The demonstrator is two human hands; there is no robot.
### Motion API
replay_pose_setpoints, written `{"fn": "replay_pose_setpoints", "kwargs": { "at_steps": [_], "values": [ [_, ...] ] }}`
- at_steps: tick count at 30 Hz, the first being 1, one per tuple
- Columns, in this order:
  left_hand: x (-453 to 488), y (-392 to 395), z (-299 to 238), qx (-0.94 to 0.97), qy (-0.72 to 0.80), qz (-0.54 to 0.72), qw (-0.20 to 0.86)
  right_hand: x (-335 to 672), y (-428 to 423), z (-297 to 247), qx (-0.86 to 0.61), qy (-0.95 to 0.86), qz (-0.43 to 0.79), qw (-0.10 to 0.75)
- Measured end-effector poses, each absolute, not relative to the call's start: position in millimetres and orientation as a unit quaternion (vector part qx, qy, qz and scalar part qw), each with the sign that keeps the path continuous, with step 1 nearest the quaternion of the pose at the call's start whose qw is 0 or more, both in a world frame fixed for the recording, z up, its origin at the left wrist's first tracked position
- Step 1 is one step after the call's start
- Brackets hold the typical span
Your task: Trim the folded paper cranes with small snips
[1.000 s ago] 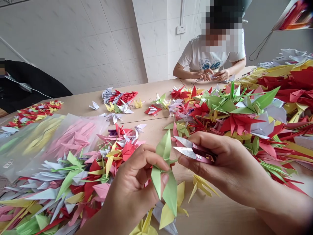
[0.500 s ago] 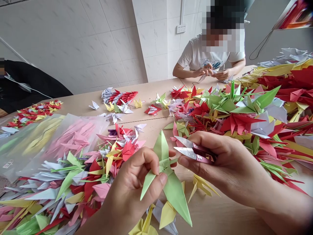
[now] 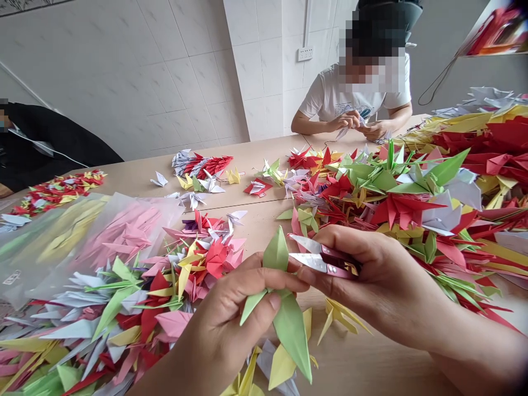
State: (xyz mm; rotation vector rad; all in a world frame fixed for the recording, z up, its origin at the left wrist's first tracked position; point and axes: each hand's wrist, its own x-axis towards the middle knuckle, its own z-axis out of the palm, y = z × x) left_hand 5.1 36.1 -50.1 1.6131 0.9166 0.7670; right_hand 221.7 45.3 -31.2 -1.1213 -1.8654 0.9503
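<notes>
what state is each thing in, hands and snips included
left hand: grip closed on the green paper crane
green paper crane: held, wings spread
right hand: grip closed on the thread snips
thread snips: held, blades apart
pink-filled plastic bag: lying down, translucent
wall socket: no plug visible

Legible text: none in full.

1. Shirt [image 3: 325, 99] of the person at the worktop's [image 3: 256, 154] far edge: block of small dark lettering [image 3: 343, 105] on the chest, several short lines, set beside and above a blue print [image 3: 363, 111]. Too small to read; no word made out.

2. Clear bag [image 3: 31, 269] near the worktop's left edge: small boxed mark [image 3: 12, 277] close to the bag's near left corner, dark on pale, slanted. Characters blurred; cannot tell letters from symbol.
</notes>
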Motion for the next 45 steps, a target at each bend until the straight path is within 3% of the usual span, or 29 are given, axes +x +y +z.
{"fn": "replay_pose_setpoints", "kwargs": {
  "at_steps": [5,9,16,31,38,45],
  "values": [
    [5.9,38.7,-45.3,0.678,0.380,0.328,0.537,220.4,42.6,-34.9,-0.436,-0.731,0.333,0.406],
    [3.9,39.1,-40.9,0.705,0.419,0.343,0.459,226.6,33.5,-31.2,-0.424,-0.730,0.289,0.452],
    [3.8,36.8,-37.5,0.726,0.438,0.382,0.369,239.9,19.2,-10.3,-0.378,-0.817,0.307,0.308],
    [6.7,34.7,-40.8,0.756,0.417,0.378,0.334,228.8,19.9,-32.0,-0.376,-0.861,0.128,0.317],
    [4.0,40.9,-46.7,0.698,0.445,0.383,0.409,237.3,21.4,-27.1,-0.410,-0.826,0.110,0.370],
    [3.6,43.9,-51.4,0.718,0.466,0.379,0.352,232.6,23.6,-28.6,-0.409,-0.864,0.057,0.287]
  ]
}}
